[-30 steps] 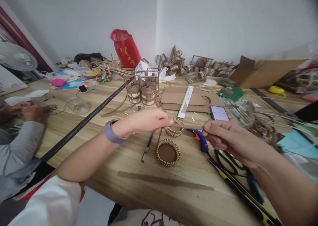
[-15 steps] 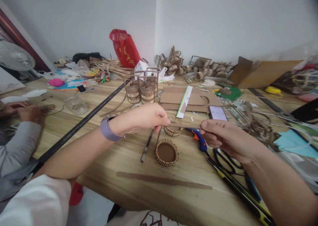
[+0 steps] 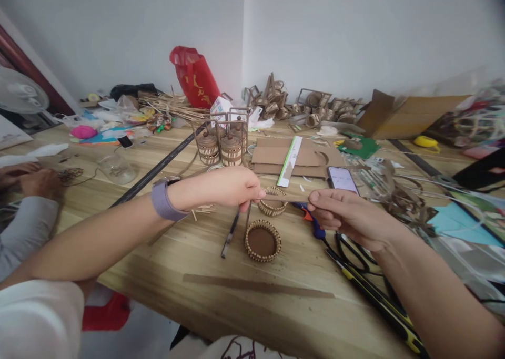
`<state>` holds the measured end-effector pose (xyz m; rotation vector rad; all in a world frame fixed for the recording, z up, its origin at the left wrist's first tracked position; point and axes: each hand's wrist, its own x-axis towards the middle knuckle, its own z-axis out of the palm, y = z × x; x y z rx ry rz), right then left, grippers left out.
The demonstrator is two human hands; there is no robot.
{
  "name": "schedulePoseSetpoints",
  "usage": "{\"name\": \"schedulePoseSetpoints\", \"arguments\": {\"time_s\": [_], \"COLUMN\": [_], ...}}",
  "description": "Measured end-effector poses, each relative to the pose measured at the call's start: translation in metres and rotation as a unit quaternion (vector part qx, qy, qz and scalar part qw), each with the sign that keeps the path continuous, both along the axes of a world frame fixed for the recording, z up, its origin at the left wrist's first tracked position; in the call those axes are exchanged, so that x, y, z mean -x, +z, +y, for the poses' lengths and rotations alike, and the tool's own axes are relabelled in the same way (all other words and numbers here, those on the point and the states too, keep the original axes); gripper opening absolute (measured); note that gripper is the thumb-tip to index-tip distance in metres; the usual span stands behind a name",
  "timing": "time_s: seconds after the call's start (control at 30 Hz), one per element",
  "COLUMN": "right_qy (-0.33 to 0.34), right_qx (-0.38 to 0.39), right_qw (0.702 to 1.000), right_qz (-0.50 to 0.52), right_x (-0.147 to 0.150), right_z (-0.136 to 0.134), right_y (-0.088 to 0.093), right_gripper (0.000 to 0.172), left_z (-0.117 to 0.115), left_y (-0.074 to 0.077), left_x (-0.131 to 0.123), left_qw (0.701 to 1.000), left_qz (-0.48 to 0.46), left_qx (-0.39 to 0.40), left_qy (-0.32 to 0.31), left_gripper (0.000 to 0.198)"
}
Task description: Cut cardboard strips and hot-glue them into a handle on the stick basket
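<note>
Between my two hands a narrow brown cardboard strip (image 3: 290, 197) is stretched level above the table. My left hand (image 3: 239, 184) pinches its left end, and my right hand (image 3: 343, 209) pinches the right end. Behind the strip stands a small round basket (image 3: 272, 207) of short sticks, partly covered by it. A second round basket (image 3: 263, 242) with a brown base sits nearer to me. Left of it lies a pen (image 3: 230, 236). A longer brown strip (image 3: 256, 285) lies flat near the table's front edge. The blue glue gun (image 3: 317, 227) is just below my right hand.
A yellow-and-black cutter (image 3: 374, 296) lies at the right. Behind my hands are lidded stick pots (image 3: 231, 150) in a frame, cardboard sheets (image 3: 268, 156), a ruler-like white strip (image 3: 290, 162) and a phone (image 3: 342, 180). Another person's hands (image 3: 37, 180) work at the far left.
The view has shifted slightly, so things appear a little further left. Both hands still hold the strip stretched between them, almost unchanged.
</note>
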<state>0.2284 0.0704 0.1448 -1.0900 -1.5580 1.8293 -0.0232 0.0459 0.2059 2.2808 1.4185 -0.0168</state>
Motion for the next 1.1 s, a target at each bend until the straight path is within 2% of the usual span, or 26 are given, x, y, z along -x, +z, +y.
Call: {"name": "schedulePoseSetpoints", "arguments": {"time_s": [0.33,0.53,0.8,0.97,1.1], "right_qy": [0.021,0.03,0.021,0.005,-0.008], "right_qx": [0.033,0.045,0.03,0.027,0.032], "right_qw": [0.996,0.99,0.975,0.968,0.962], "right_qz": [0.074,0.13,0.218,0.251,0.271], "right_x": [0.001,0.002,0.017,0.029,0.03], "right_z": [0.003,0.006,0.003,-0.003,-0.006], "right_y": [-0.004,-0.016,-0.037,-0.052,-0.051], "right_gripper": [0.036,0.034,0.044,0.055,0.052], "left_z": [0.0,0.002,0.003,0.001,0.001], "left_y": [0.002,-0.001,-0.003,-0.001,-0.001], "left_x": [0.003,0.005,0.005,0.003,0.005], "left_qw": [0.999,0.999,0.996,0.996,0.998], "left_qz": [-0.025,-0.03,-0.064,-0.056,-0.039], "left_qx": [0.026,0.033,0.062,0.063,0.04], "left_qy": [0.012,0.012,0.022,0.03,0.031], "left_gripper": [0.042,0.039,0.028,0.029,0.03]}}
